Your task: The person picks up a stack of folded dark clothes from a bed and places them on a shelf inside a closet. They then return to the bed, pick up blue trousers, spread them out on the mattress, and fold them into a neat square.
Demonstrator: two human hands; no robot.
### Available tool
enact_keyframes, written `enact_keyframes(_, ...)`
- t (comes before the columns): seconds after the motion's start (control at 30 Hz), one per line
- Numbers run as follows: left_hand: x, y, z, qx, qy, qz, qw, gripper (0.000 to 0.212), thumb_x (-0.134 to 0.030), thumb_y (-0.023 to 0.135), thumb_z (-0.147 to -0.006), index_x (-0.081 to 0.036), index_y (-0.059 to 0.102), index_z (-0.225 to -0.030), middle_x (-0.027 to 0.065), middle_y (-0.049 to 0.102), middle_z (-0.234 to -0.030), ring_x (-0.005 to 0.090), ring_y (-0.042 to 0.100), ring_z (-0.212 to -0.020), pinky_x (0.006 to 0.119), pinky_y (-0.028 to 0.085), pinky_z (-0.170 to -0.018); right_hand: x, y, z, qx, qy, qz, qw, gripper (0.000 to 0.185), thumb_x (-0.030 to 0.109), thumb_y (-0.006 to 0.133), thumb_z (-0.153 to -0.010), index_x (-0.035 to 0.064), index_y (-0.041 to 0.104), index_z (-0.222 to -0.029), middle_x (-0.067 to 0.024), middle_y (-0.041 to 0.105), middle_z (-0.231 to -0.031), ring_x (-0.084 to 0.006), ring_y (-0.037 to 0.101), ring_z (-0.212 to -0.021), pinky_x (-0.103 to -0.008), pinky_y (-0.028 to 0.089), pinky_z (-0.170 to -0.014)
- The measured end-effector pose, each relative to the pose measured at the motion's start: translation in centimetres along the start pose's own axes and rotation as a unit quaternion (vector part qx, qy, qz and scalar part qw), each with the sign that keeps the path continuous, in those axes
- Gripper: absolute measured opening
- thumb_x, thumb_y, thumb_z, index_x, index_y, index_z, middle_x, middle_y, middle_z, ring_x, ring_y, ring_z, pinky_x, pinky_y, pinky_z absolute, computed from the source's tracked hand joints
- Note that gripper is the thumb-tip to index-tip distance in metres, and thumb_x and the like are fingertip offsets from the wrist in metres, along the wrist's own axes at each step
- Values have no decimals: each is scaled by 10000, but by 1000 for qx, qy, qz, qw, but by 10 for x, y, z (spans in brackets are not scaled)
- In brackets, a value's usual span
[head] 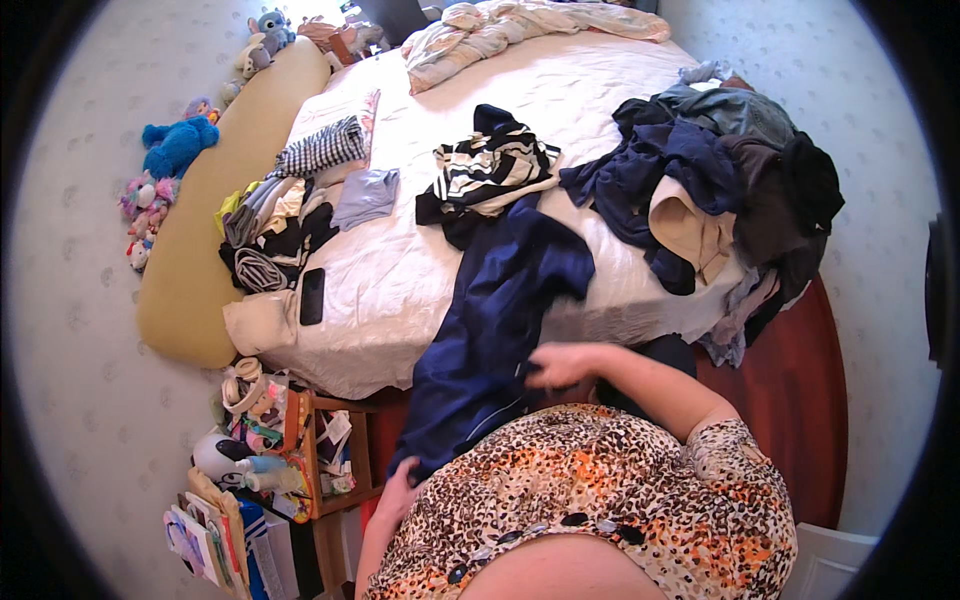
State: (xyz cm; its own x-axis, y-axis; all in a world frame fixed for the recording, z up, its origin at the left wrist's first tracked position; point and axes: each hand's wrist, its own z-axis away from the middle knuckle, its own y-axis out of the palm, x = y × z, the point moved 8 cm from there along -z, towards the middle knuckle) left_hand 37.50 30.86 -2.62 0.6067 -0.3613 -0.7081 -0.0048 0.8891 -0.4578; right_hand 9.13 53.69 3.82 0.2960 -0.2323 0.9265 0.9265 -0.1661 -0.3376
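A navy blue garment (487, 300) stretches from the bed down towards my body, its near end hanging past the mattress edge. My left hand (401, 487) grips its lower end, close to my left side. Farther up, my right hand (561, 365) pinches its right edge, slightly blurred; a thin pale line of trim runs along the cloth below. The far end of the garment lies against a black-and-cream patterned garment (495, 169) bunched on the bed.
A large heap of dark clothes (697, 165) covers the bed's right corner. On the left lie folded clothes (274, 225), a lavender folded cloth (366, 199) and a black smartphone (312, 296). A wooden shelf unit (341, 499) with books and toys stands at lower left.
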Motion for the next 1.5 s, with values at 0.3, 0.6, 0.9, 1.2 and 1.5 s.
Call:
enact_keyframes(0.3, -204, 45, -100, 148, 216, 140, 955, 385, -169, 760, -758, -9, 610, -1074, 59, 670, -935, 122, 593, -829, 298, 494, -801, 77, 43, -39, 216, 41, -14, 976, 362, 320, 466, -939, -26, 568, -961, -139, 636, -841, -220, 583, -724, -354, 479, -686)
enact_keyframes(0.6, -47, 21, -61, 303, -73, 154, 938, 354, -92, 711, -783, -26, 655, -1126, 34, 667, -1078, 166, 607, -988, 325, 471, -884, 14, -115, -102, -72, 37, 333, 940, 397, 297, 594, -842, -6, 616, -1097, -237, 589, -1148, -386, 585, -1039, -431, 486, -890)
enact_keyframes(0.9, 53, 18, -33, 225, -188, 97, 951, 323, -139, 795, -713, -4, 700, -992, -11, 678, -932, 103, 611, -817, 294, 495, -723, -135, -233, -150, -342, 368, 321, 803, 773, 78, 573, -817, 212, 197, -1479, -201, 300, -1467, -400, 625, -1018, -460, 517, -857)
enact_keyframes(1.2, 49, 12, -67, 196, -220, 133, 946, 325, -131, 793, -712, -1, 698, -994, -8, 678, -939, 109, 611, -819, 298, 497, -726, -155, -353, -122, -515, 101, -398, 752, 294, 93, 402, -804, 42, 468, -522, -171, 571, -603, -339, 548, -486, -469, 498, -505)
enact_keyframes(1.5, 68, 12, -41, 202, -201, 148, 947, 327, -123, 791, -710, 1, 697, -997, -5, 678, -946, 115, 610, -820, 303, 498, -728, 25, -530, 45, -658, -141, -119, 730, 499, 381, 389, -999, 80, 397, -1397, -156, 482, -1370, -252, 467, -1243, -352, 344, -1037)
